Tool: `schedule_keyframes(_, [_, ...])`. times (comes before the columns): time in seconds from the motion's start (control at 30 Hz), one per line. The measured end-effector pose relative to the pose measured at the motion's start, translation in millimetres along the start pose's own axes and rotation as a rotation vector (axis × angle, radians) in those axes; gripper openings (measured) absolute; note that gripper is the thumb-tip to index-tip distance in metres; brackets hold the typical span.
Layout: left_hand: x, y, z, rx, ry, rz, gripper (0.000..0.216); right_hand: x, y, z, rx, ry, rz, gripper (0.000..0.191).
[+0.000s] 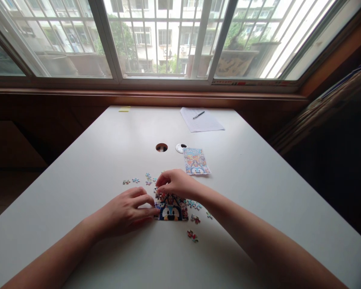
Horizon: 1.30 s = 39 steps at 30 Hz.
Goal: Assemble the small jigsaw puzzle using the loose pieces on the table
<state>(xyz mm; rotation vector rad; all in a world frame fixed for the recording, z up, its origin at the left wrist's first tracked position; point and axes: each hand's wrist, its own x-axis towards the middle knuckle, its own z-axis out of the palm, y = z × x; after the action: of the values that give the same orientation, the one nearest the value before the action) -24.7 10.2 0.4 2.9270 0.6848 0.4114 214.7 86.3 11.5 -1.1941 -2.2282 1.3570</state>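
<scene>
Hands: left hand (124,210) flat, open, steadying puzzle (172,207); right hand (174,182) pinching probably one piece; roughly ten loose pieces (193,235).

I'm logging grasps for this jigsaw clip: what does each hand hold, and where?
The right hand seems to pinch something at the colourful, partly assembled cardboard jigsaw's top-left corner, too small to identify. The left hand only steadies its left edge.

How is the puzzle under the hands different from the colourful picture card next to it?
The puzzle is unfinished, its top edge ragged with gaps; the picture card is whole.
The left hand and right hand touch the puzzle; the card lies untouched, farther back.
Both show colourful cartoon art.
</scene>
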Motion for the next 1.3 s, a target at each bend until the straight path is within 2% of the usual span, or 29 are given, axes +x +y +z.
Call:
schedule_keyframes(0.27, [1,1,1,0.014,0.023,0.005,0.03,2,0,3,-0.011,-0.025,0.009,0.017])
schedule_keyframes(0.57, [0,0,3,0.008,0.006,0.0,0.03,1,2,5,-0.044,0.009,-0.013,0.017])
schedule_keyframes(0.9, [-2,-1,4,0.009,0.015,-0.003,0.031,-5,2,-5,-0.051,0.057,-0.001,0.013])
schedule_keyframes(1.07, [-5,-4,4,0.026,0.036,-0.022,0.034,-21,9,-13,-0.118,0.139,-0.037,0.012])
schedule_keyframes(1.2, [-6,-6,4,0.048,0.076,-0.055,0.034,-43,14,-18,-0.212,0.199,-0.178,0.013])
schedule_keyframes(1.3, [-6,-8,4,0.073,0.112,-0.081,0.031,-63,18,-18,-0.301,0.22,-0.222,0.013])
